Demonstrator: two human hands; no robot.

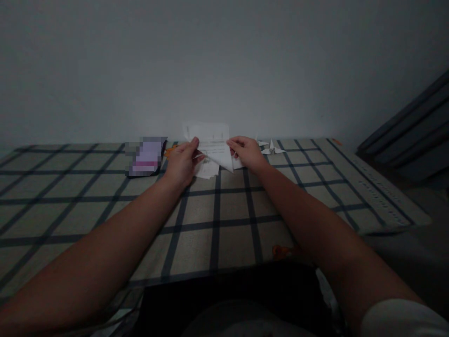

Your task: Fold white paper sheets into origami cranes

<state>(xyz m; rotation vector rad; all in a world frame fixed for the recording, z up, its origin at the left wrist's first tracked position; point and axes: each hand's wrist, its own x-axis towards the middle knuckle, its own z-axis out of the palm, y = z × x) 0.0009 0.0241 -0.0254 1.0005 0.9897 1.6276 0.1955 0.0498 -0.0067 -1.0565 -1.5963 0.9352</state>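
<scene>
Between my two hands is a sheet of white paper (213, 142) with faint printed lines, raised above the table and tilted, its lower edge slanting to a point at the right. My left hand (183, 161) is closed on its left side, thumb on top. My right hand (244, 150) pinches the right edge between thumb and fingers. Under the sheet, further white paper pieces (206, 169) lie on the cloth. A folded paper crane (272, 149) sits just right of my right hand, with another white folded piece (262, 142) partly visible behind it.
A checked tablecloth (231, 210) covers the table, which meets a plain wall (224, 61). Left of my hands lies a phone-like object (145, 157) with a blurred, lit face. An orange item (170, 150) is half hidden behind my left hand. Orange patterning (280, 252) shows near the front edge.
</scene>
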